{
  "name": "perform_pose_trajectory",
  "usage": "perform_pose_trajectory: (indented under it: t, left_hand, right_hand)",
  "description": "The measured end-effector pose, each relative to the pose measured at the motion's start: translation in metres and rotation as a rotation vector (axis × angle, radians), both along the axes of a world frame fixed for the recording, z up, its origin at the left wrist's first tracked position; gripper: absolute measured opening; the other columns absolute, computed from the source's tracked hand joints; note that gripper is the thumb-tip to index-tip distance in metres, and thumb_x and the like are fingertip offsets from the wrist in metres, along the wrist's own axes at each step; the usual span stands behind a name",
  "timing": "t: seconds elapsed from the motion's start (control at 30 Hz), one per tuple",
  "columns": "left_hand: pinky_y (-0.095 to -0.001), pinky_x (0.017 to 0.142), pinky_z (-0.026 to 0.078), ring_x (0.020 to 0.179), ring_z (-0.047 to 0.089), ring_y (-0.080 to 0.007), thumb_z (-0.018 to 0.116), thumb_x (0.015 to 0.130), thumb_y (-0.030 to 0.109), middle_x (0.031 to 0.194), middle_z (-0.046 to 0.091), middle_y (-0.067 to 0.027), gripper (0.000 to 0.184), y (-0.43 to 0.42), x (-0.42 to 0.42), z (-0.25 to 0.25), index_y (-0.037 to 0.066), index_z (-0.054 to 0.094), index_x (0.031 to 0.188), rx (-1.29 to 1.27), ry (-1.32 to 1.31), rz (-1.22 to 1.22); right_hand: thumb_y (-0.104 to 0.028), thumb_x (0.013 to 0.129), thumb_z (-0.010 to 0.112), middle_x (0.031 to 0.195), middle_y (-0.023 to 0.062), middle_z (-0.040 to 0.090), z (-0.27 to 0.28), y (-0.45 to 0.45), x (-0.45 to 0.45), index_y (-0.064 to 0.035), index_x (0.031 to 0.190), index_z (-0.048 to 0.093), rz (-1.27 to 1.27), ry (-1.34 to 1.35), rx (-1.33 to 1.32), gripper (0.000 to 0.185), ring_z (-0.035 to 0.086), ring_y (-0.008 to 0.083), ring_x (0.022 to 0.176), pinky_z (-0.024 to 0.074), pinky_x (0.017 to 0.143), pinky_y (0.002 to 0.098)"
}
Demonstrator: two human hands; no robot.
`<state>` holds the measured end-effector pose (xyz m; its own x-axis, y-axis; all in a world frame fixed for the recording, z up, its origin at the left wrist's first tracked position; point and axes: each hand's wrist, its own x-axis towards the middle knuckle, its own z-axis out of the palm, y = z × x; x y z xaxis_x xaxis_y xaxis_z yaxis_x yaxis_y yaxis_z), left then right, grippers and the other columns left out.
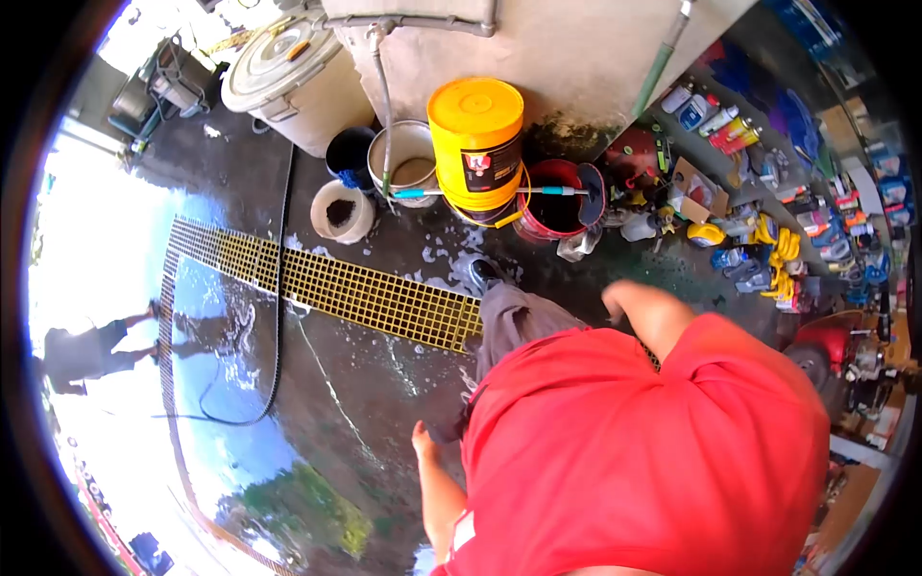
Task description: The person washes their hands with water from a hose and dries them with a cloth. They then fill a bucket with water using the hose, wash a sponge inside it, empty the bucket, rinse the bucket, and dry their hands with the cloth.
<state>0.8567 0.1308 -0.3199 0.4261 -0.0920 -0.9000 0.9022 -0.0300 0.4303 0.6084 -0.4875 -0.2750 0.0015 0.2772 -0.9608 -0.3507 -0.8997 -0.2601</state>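
My left hand (422, 440) hangs low beside my red shirt, over the wet dark floor. A fingertip or thumb stands apart from it, and I see nothing held. On the other side, my right hand (616, 299) is out from my body with its fingers loosely bent downward. It also shows nothing in it and touches nothing. The objects nearest to it are a red bucket (526, 229) of dark liquid and a yellow lidded bucket (475, 134). A blue-and-silver pole (557, 191) lies across in front of the yellow bucket and over the red one.
A yellow floor grating (384, 296) runs by my foot, crossed by a black hose (280, 288). A white tub (343, 213), a grey bucket (411, 158) and a large lidded bin (288, 72) stand by the wall. Bottles (735, 134) crowd the right. Another person (91, 353) is at left.
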Motion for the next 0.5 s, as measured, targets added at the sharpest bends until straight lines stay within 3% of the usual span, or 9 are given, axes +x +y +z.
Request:
perform_pose_trajectory:
  t: [0.03,0.07,0.13,0.27,0.3,0.37,0.43,0.47,0.5]
  left_hand:
    - [-0.0369,0.071,0.051,0.083,0.06,-0.0197,0.058,0.082,0.0,0.102,0.061,-0.014,0.062,-0.004,-0.008,0.004,0.005,0.033,0.139,-0.046,-0.015,0.038]
    - [-0.0363,0.069,0.051,0.082,0.06,-0.0194,0.059,0.082,0.001,0.1,0.061,-0.0136,0.062,-0.013,-0.016,0.019,0.005,0.033,0.139,-0.01,-0.031,0.005]
    - [-0.035,0.065,0.051,0.08,0.06,-0.0188,0.06,0.082,0.005,0.096,0.061,-0.0128,0.063,-0.024,-0.032,0.049,0.005,0.033,0.138,0.121,-0.035,-0.133]
    - [-0.0377,0.059,0.049,0.077,0.059,-0.0215,0.062,0.081,0.012,0.093,0.059,-0.0095,0.064,0.009,-0.041,0.007,0.012,0.035,0.139,0.303,0.124,-0.367]
    - [-0.0456,0.059,0.048,0.076,0.056,-0.0249,0.061,0.08,0.012,0.094,0.057,-0.0071,0.067,0.002,-0.034,0.024,0.02,0.034,0.141,0.348,0.204,-0.355]
    - [-0.0491,0.061,0.047,0.076,0.054,-0.0265,0.061,0.082,0.02,0.095,0.056,-0.0071,0.039,0.008,-0.008,0.046,0.02,0.05,0.119,0.24,0.11,-0.185]
    - [-0.0475,0.062,0.05,0.072,0.056,-0.026,0.06,0.083,0.029,0.088,0.059,-0.0066,0.016,0.028,0.039,0.062,0.016,0.054,0.091,-0.021,-0.087,0.019]
    - [-0.0469,0.057,0.052,0.07,0.059,-0.0287,0.055,0.087,0.034,0.079,0.06,-0.0116,0.027,0.028,0.063,0.093,0.007,0.056,0.086,-0.083,-0.283,0.046]
    - [-0.0448,0.052,0.052,0.058,0.055,-0.0223,0.059,0.084,0.027,0.067,0.057,-0.0055,0.016,0.02,0.085,0.135,0.012,0.054,0.087,-0.18,-0.485,0.033]
  right_hand:
    - [-0.039,0.077,0.069,0.097,0.0129,0.068,0.112,0.056,0.005,-0.0095,0.098,0.072,-0.556,-0.031,-0.421,0.036,0.063,0.0278,0.089,0.0481,0.077,0.0396]
    - [-0.039,0.077,0.069,0.097,0.0129,0.068,0.097,0.069,-0.027,-0.0095,0.098,0.072,-0.559,-0.038,-0.43,0.036,0.063,0.0278,0.089,0.0481,0.077,0.0396]
    - [-0.045,0.075,0.07,0.096,0.0157,0.068,0.066,0.068,-0.1,-0.0053,0.097,0.07,-1.146,0.225,-0.329,0.045,0.063,0.0267,0.087,0.0495,0.074,0.0407]
    - [-0.033,0.082,0.063,0.09,0.0177,0.068,0.118,0.031,-0.026,0.0008,0.094,0.068,-0.664,-0.221,-0.55,0.036,0.064,0.0296,0.08,0.0494,0.071,0.0428]
    - [-0.029,0.083,0.06,0.087,0.0174,0.067,0.06,-0.003,-0.03,0.0014,0.089,0.067,-0.757,-0.491,-0.557,0.032,0.063,0.0302,0.078,0.0491,0.07,0.0425]
    - [-0.029,0.084,0.06,0.082,0.0177,0.065,0.04,-0.059,0.021,-0.0014,0.084,0.064,-0.843,-0.92,-0.393,0.028,0.062,0.028,0.075,0.0487,0.067,0.0403]
    - [-0.033,0.083,0.061,0.083,0.0178,0.065,0.121,-0.075,0.084,-0.0035,0.089,0.063,-0.966,-1.267,-0.384,0.03,0.061,0.0313,0.072,0.0467,0.065,0.0433]
    - [-0.033,0.084,0.062,0.083,0.0187,0.064,0.182,-0.073,0.111,-0.0029,0.093,0.062,-0.886,-1.333,-0.374,0.032,0.061,0.0323,0.074,0.0474,0.065,0.0416]
    - [-0.031,0.084,0.062,0.086,0.0192,0.065,0.234,-0.069,0.127,-0.002,0.097,0.061,-0.896,-1.389,-0.325,0.032,0.062,0.0319,0.076,0.0482,0.067,0.04]
